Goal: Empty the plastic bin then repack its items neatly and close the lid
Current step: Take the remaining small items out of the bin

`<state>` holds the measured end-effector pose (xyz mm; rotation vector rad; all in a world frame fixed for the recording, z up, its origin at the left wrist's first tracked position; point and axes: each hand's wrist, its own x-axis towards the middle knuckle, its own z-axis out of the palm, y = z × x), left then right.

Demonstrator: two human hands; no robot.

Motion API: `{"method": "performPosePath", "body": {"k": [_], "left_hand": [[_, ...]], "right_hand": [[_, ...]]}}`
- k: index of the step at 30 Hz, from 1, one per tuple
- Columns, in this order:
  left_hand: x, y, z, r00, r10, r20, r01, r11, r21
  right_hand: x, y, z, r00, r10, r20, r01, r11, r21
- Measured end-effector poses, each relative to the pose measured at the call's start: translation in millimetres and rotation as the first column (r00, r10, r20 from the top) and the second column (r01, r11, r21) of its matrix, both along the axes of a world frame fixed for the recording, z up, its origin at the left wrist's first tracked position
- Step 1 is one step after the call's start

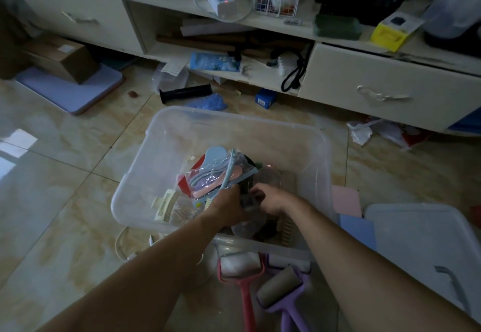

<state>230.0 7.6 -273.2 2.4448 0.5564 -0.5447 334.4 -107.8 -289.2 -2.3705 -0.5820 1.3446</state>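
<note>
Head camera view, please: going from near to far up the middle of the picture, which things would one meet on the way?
Pink lint roller → plastic bin with both hands inside, left hand, right hand → black tube on the floor → blue packet on the low shelf.

— Where are the hands?
— Both inside the clear plastic bin [166, 133] on the floor: left hand [229, 205] grips a bagged pastel bundle [216, 172], right hand [268, 200] beside it.
— And the lid [421, 235]?
— Right of it.
</note>
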Motion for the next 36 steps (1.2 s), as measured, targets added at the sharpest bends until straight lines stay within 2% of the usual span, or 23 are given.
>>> {"method": "performPosePath", "body": {"k": [4,6,8,10,11,15,18,21,25,29,32,34,36], "left_hand": [[1.0,3.1,12.4,0.994,0.017,0.110,-0.014,0.999,-0.028],[2.7,9.2,15.7,0.986,0.110,0.123,-0.092,0.986,-0.140],[4.4,17.6,15.6,0.938,0.308,0.155,-0.235,0.900,-0.367],[5.4,25.1,17.3,0.835,0.530,0.147,-0.364,0.733,-0.575],[5.8,29.0,17.4,0.809,0.574,0.128,-0.378,0.674,-0.634],[4.1,38.7,12.2,0.866,0.501,0.003,-0.327,0.571,-0.753],[4.8,37.8,6.8,0.879,0.475,0.035,-0.304,0.616,-0.727],[7.7,32.9,4.4,0.842,0.524,0.131,-0.346,0.710,-0.613],[11.8,30.3,9.1,0.802,0.560,0.208,-0.397,0.759,-0.515],[12.9,33.9,23.9,0.760,0.629,0.162,-0.438,0.680,-0.588],[8.4,36.6,40.6,0.712,0.691,0.122,-0.486,0.611,-0.624],[3.3,40.7,56.7,0.679,0.720,0.144,-0.518,0.608,-0.601],[-1.9,48.0,74.8,0.682,0.710,0.174,-0.530,0.644,-0.551]], "right_hand": [[-3.0,-4.1,-0.5,0.998,0.064,0.012,-0.064,0.996,0.057],[3.1,-7.3,5.5,0.998,0.062,0.029,-0.065,0.992,0.110],[12.2,-10.9,11.9,0.999,0.032,0.014,-0.034,0.983,0.180],[19.1,-15.8,13.9,0.999,-0.043,-0.002,0.043,0.963,0.265],[20.7,-18.6,14.0,0.995,-0.097,-0.025,0.100,0.949,0.299],[13.2,-24.8,12.9,0.938,-0.303,-0.166,0.345,0.853,0.391],[9.7,-22.5,10.2,0.880,-0.425,-0.211,0.474,0.802,0.364],[10.7,-11.9,4.3,0.842,-0.509,-0.179,0.537,0.760,0.366],[13.1,1.9,17.6,0.817,-0.572,-0.070,0.549,0.734,0.400],[12.1,10.4,57.8,0.857,-0.511,0.060,0.471,0.826,0.309],[5.4,18.2,81.6,0.845,-0.508,0.165,0.447,0.843,0.300],[-4.5,24.1,99.3,0.855,-0.486,0.181,0.424,0.856,0.295],[-13.1,30.1,116.3,0.877,-0.457,0.149,0.402,0.868,0.292]]}}
